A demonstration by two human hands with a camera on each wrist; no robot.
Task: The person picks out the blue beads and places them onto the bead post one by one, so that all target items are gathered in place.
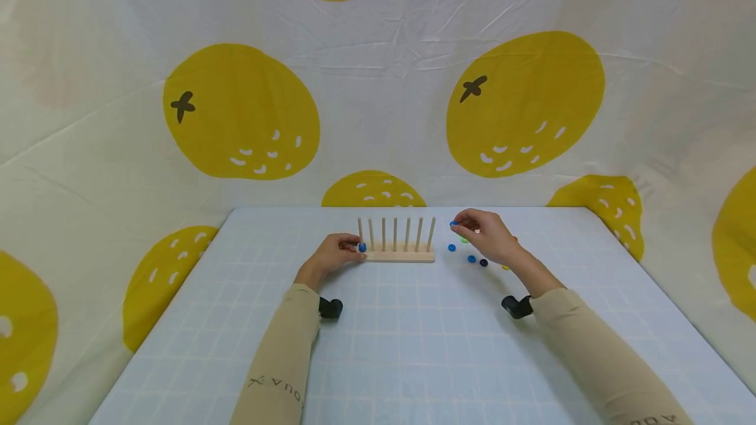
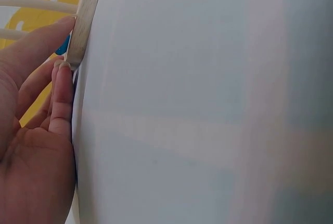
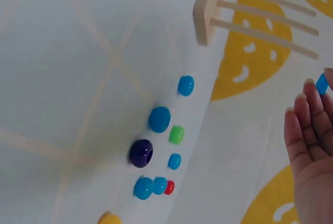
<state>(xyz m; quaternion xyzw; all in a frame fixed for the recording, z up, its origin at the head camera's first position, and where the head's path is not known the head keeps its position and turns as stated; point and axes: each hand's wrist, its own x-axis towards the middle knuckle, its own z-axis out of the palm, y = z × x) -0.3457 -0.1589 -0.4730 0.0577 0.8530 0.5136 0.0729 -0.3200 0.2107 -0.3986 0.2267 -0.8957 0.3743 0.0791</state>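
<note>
A wooden peg rack (image 1: 401, 256) with a row of upright pegs stands toward the back of the table. My left hand (image 1: 332, 254) grips the left end of its base, thumb on one side and fingertips at the end in the left wrist view. On the leftmost peg, low down, sits a blue bead (image 1: 362, 248), partly covered by that hand in the left wrist view. Raised to the right of the rack, my right hand (image 1: 487, 235) pinches another blue bead (image 3: 322, 84) between thumb and fingertips, near peg-top height.
Loose beads lie on the table right of the rack, below my right hand: several blue ones (image 3: 159, 119), a dark purple one (image 3: 141, 153), a green one (image 3: 177, 135), a red one (image 3: 169, 187) and a yellow one (image 3: 110, 219). A fruit-print cloth (image 1: 378, 117) hangs behind the table.
</note>
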